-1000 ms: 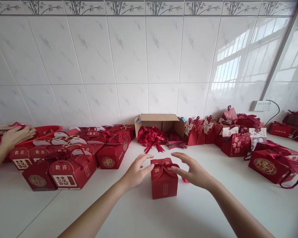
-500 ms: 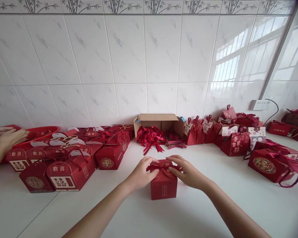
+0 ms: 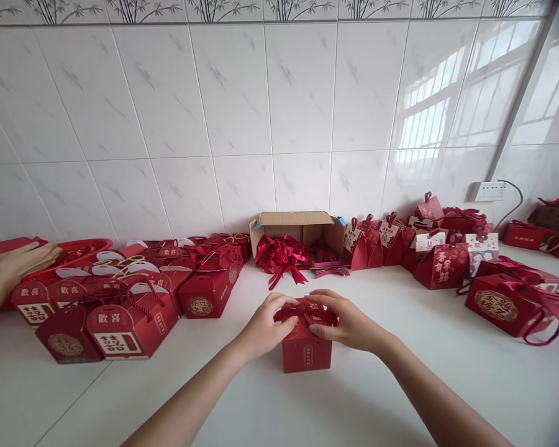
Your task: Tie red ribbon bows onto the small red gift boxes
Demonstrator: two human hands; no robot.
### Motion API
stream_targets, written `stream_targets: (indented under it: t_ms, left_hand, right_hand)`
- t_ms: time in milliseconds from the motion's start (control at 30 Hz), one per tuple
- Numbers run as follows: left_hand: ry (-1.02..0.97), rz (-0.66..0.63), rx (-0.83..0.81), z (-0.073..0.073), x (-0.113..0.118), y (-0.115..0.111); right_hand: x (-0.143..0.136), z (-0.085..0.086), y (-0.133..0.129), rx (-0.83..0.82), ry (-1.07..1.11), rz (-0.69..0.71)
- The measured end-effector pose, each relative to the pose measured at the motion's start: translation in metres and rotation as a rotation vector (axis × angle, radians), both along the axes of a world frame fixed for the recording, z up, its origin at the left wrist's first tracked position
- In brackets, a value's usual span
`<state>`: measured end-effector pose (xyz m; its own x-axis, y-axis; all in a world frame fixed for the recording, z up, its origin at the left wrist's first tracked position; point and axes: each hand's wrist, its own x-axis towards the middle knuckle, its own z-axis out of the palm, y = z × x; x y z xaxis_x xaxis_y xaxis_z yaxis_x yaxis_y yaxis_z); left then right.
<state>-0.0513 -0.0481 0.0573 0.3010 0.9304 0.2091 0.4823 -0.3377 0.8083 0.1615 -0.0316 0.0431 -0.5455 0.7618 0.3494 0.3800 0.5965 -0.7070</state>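
A small red gift box (image 3: pixel 307 356) stands upright on the white counter in front of me, its top flaps folded over. Across its top runs a dark red ribbon (image 3: pixel 325 315), tied in a bow. My left hand (image 3: pixel 265 328) is closed on the bow's left side, thumb toward me and fingers behind. On the other side my right hand (image 3: pixel 350 323) pinches the ribbon's right loop between thumb and fingers. Both hands partly cover the bow, so its knot hardly shows.
Red gift boxes (image 3: pixel 135 323) crowd the left. A cardboard carton (image 3: pixel 298 218) holding red ribbons (image 3: pixel 282 257) stands against the wall. Ribboned boxes (image 3: pixel 498 304) are at the right. Another person's hands (image 3: pixel 25 264) are by a red basin (image 3: pixel 105 243) at far left.
My right hand has shifted slightly left, with its thumb closer to the middle of the bow. My left hand and the box have barely moved. The view has tilted a little.
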Motion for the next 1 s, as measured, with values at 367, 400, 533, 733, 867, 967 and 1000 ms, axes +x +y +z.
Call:
stream_targets:
  t_ms: [367, 400, 533, 733, 867, 967, 1000]
  left_hand:
    - [-0.026, 0.118, -0.241, -0.007, -0.009, 0.006]
    - [-0.036, 0.074, -0.265, -0.005, -0.010, 0.006]
    - [-0.115, 0.023, -0.317, -0.007, -0.010, 0.005]
    - [-0.011, 0.186, -0.066, -0.020, -0.014, 0.006]
    - [0.016, 0.139, -0.092, -0.015, -0.014, 0.003]
    - [-0.007, 0.039, -0.210, -0.008, -0.013, 0.001]
    - [-0.013, 0.021, -0.246, -0.006, -0.013, 0.000]
  right_hand:
    - [0.009, -0.007, 0.002, -0.387, 0.044, -0.240]
    - [0.009, -0.007, 0.003, -0.403, 0.034, -0.221]
    - [0.012, -0.009, 0.006, -0.474, 0.119, -0.136]
    - [0.021, -0.011, 0.008, -0.465, 0.181, -0.161]
    - [0.023, -0.007, 0.004, -0.505, 0.232, -0.151]
    - [0.026, -0.003, 0.002, -0.591, 0.368, -0.057]
    - [0.028, -0.001, 0.001, -0.627, 0.419, -0.019]
